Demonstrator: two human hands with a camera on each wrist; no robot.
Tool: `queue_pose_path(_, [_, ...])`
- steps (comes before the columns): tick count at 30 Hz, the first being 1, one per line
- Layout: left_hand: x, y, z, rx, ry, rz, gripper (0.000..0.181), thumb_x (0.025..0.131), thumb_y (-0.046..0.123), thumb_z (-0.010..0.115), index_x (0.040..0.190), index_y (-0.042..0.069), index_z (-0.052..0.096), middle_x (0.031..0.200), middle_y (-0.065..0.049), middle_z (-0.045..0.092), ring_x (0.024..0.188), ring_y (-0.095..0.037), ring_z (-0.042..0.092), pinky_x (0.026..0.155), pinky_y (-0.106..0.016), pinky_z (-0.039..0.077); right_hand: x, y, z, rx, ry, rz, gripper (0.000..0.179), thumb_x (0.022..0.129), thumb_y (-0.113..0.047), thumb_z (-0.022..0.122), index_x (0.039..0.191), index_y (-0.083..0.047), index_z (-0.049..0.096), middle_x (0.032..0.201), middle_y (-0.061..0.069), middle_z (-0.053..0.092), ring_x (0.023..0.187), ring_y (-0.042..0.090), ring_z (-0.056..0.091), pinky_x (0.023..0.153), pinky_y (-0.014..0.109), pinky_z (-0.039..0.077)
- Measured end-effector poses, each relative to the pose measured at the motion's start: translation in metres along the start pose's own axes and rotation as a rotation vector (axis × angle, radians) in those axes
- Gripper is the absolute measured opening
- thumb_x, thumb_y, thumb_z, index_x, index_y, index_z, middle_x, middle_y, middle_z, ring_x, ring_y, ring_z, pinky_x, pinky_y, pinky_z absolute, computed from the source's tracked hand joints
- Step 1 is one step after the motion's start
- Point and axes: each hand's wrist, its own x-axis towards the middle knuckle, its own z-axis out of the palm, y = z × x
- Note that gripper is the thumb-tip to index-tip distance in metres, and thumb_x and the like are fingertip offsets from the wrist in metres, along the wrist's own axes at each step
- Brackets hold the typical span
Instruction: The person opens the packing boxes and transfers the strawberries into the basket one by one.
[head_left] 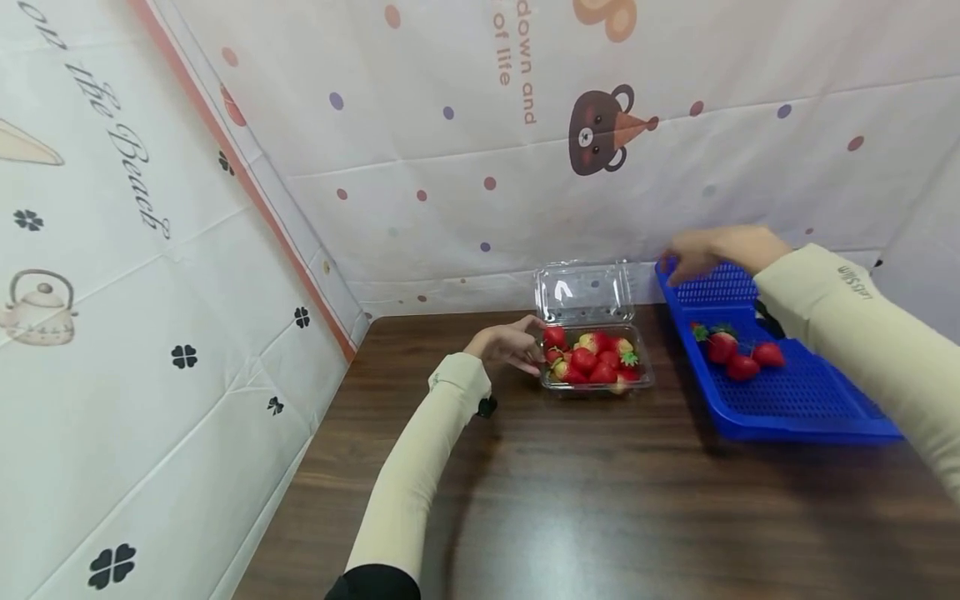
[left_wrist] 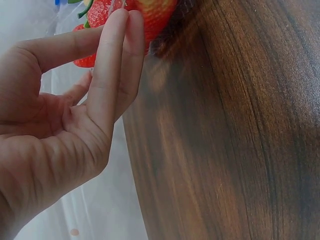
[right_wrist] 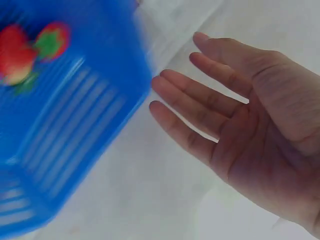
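Note:
At its left side, my left hand (head_left: 510, 343) pinches the edge of a clear plastic clamshell box (head_left: 597, 388). In the left wrist view, the fingertips (left_wrist: 119, 22) meet at that edge beside the strawberries. Red strawberries (head_left: 583, 360), some pale yellow with green caps, fill the box; its transparent lid (head_left: 585, 292) stands raised at the back. My right hand (head_left: 705, 250), blurred, is by the far left corner of a blue plastic basket (head_left: 708, 392). Its fingers are extended with nothing held, the tips close to the rim in the right wrist view.
Several more strawberries (head_left: 742, 367) lie together inside the basket. Box and basket stand on a dark wood table (head_left: 570, 500). A white printed cloth (head_left: 420, 117) hangs directly behind them, and another cloth surface (head_left: 172, 417) borders the table on the left.

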Motion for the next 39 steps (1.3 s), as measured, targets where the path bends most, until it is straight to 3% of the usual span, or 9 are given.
queue_pose_path(4, [-0.001, 0.001, 0.0, 0.003, -0.007, 0.007, 0.074, 0.092, -0.014, 0.052, 0.152, 0.02, 0.026, 0.101, -0.014, 0.06, 0.083, -0.024, 0.067, 0.07, -0.027, 0.067, 0.022, -0.054, 0.009, -0.07, 0.056, -0.188, 0.029, 0.089, -0.01, 0.071, 0.113, 0.005, 0.065, 0.103, 0.019, 0.07, 0.094, 0.032, 0.068, 0.083, 0.048, 0.062])
queue_pose_path(8, [-0.001, 0.001, 0.001, -0.001, -0.006, 0.01, 0.074, 0.092, -0.014, 0.053, 0.152, 0.021, 0.026, 0.1, -0.014, 0.06, 0.08, -0.023, 0.067, 0.069, -0.027, 0.067, 0.039, -0.1, 0.03, -0.092, 0.031, -0.249, 0.026, 0.091, -0.007, 0.07, 0.116, 0.0, 0.067, 0.105, 0.015, 0.071, 0.095, 0.027, 0.068, 0.086, 0.044, 0.063])
queue_pose_path(12, [-0.002, 0.003, -0.001, -0.008, 0.004, 0.01, 0.073, 0.093, -0.013, 0.054, 0.152, 0.022, 0.027, 0.102, -0.014, 0.059, 0.081, -0.024, 0.067, 0.069, -0.028, 0.067, 0.054, -0.123, 0.052, -0.132, -0.012, -0.291, 0.023, 0.092, -0.008, 0.071, 0.113, -0.001, 0.068, 0.107, 0.014, 0.072, 0.097, 0.027, 0.069, 0.087, 0.042, 0.064])
queue_pose_path(14, [-0.002, 0.003, -0.003, -0.009, 0.01, 0.01, 0.074, 0.093, -0.013, 0.055, 0.152, 0.022, 0.028, 0.104, -0.014, 0.059, 0.082, -0.024, 0.067, 0.069, -0.028, 0.067, 0.059, -0.126, 0.062, -0.158, -0.022, -0.306, 0.02, 0.092, -0.007, 0.072, 0.111, -0.002, 0.068, 0.107, 0.014, 0.072, 0.098, 0.027, 0.069, 0.087, 0.041, 0.064])
queue_pose_path(20, [-0.002, 0.004, -0.005, -0.006, 0.018, 0.002, 0.074, 0.092, -0.013, 0.054, 0.152, 0.022, 0.028, 0.105, -0.015, 0.058, 0.082, -0.026, 0.068, 0.07, -0.028, 0.067, 0.068, -0.125, 0.082, -0.272, -0.067, -0.234, 0.027, 0.091, -0.008, 0.075, 0.117, -0.006, 0.069, 0.102, 0.011, 0.071, 0.091, 0.021, 0.067, 0.085, 0.037, 0.065])
queue_pose_path(30, [-0.003, 0.0, -0.005, 0.007, 0.024, 0.001, 0.073, 0.093, -0.011, 0.055, 0.152, 0.022, 0.029, 0.105, -0.014, 0.06, 0.079, -0.025, 0.069, 0.067, -0.027, 0.067, 0.069, -0.123, 0.094, -0.304, -0.042, -0.231, 0.032, 0.084, -0.009, 0.082, 0.114, -0.007, 0.07, 0.104, 0.011, 0.067, 0.096, 0.025, 0.066, 0.088, 0.041, 0.063])
queue_pose_path(35, [-0.002, -0.002, -0.004, -0.003, 0.024, -0.004, 0.073, 0.093, -0.012, 0.053, 0.152, 0.022, 0.028, 0.103, -0.015, 0.06, 0.08, -0.026, 0.068, 0.067, -0.027, 0.067, 0.067, -0.121, 0.091, -0.28, -0.029, -0.232, 0.032, 0.083, -0.006, 0.081, 0.114, -0.004, 0.071, 0.105, 0.011, 0.07, 0.096, 0.024, 0.068, 0.087, 0.038, 0.064])
queue_pose_path(39, [-0.001, -0.003, -0.004, -0.012, 0.02, -0.003, 0.073, 0.092, -0.013, 0.053, 0.151, 0.021, 0.028, 0.102, -0.015, 0.06, 0.081, -0.026, 0.068, 0.069, -0.028, 0.067, 0.057, -0.115, 0.068, -0.168, -0.006, -0.224, 0.037, 0.082, -0.001, 0.078, 0.117, 0.001, 0.069, 0.106, 0.013, 0.072, 0.095, 0.024, 0.069, 0.083, 0.034, 0.065])
